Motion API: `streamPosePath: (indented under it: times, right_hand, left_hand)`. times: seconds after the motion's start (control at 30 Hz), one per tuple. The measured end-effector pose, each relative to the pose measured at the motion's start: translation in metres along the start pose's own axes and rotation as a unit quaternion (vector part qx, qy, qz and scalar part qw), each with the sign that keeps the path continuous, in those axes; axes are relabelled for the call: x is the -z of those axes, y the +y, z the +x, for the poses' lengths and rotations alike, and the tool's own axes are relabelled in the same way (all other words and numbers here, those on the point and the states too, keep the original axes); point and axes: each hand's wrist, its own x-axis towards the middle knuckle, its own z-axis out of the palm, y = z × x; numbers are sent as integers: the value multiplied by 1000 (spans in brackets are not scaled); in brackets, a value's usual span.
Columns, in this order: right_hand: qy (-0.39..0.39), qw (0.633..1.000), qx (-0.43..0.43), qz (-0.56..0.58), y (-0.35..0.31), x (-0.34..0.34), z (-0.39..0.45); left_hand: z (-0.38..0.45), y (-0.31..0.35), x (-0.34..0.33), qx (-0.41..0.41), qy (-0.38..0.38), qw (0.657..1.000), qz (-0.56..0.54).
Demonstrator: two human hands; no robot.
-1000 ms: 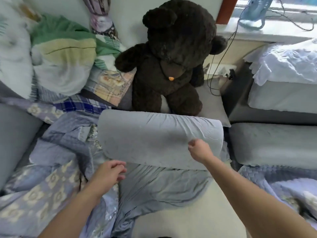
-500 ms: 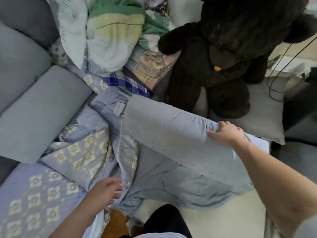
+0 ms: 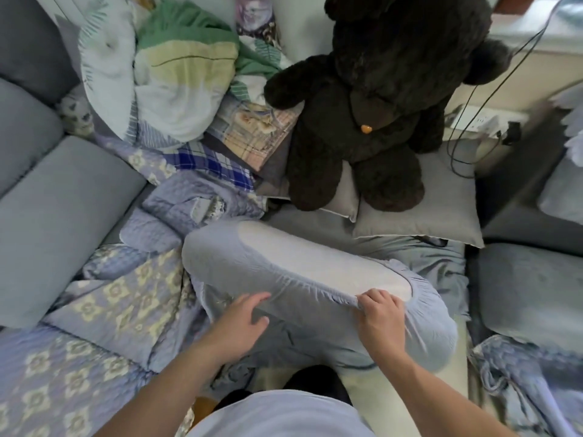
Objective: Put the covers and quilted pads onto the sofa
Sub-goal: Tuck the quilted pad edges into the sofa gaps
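A pale cushion (image 3: 318, 266) stands tipped up in front of me, its bare underside showing inside the gathered hem of a grey-blue elastic cover (image 3: 220, 266). My right hand (image 3: 381, 313) pinches that elastic hem at the cushion's near right. My left hand (image 3: 243, 320) lies on the cover's near side with fingers spread. A quilted pad (image 3: 104, 313) in lilac with cream flowers is crumpled at the left, over the sofa seat.
A big dark brown teddy bear (image 3: 378, 99) sits on grey pillows (image 3: 419, 222) behind the cushion. Folded bedding (image 3: 170, 67) is piled at the back left beside grey sofa back cushions (image 3: 53, 216). Cables (image 3: 473, 89) hang at the right, and another quilted pad (image 3: 530, 383) lies at lower right.
The cushion has been tipped toward me, so its bare underside now shows. My right hand moved from its top edge to the elastic hem. My left hand came up onto the cover.
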Motion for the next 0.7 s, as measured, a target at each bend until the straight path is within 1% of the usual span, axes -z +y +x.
streamPosePath:
  times: [0.07,0.1,0.2,0.27,0.33,0.37,0.4,0.43,0.53,0.57,0.6,0.7]
  right_hand:
    - [-5,1000,7,13,-2,3,-1]
    - [-5,1000,10,18,-2,6,1]
    - [-3,999,37,35,2,11,-1]
    - [4,998,49,33,8,16,-8]
    - [9,998,59,27,12,23,-19]
    - [9,998,61,24,14,26,-25]
    - [8,998,63,22,17,29,-32]
    - [3,998,64,21,19,32,-38]
    - [-19,998,47,27,31,36,-58]
    - [-24,999,37,31,34,36,-63]
    - [-30,999,27,32,37,35,-69]
    - [-39,999,10,32,39,30,-86]
  left_hand:
    - [5,-2,-5,-4,-35,998,45]
    - [6,-5,-10,7,-30,998,53]
    - [-1,-10,-23,24,48,997,50]
    - [-12,-6,-28,-16,100,992,77]
    - [-18,7,-26,-98,131,975,154]
    - [-16,14,-23,-140,134,962,191]
    - [-10,21,-21,-167,126,952,222]
    - [-1,27,-18,-177,108,947,246]
    - [27,30,-15,-152,19,945,289]
    - [34,29,-18,-156,3,938,311]
    - [38,28,-23,-174,8,927,331]
    - [46,29,-38,-250,70,899,352]
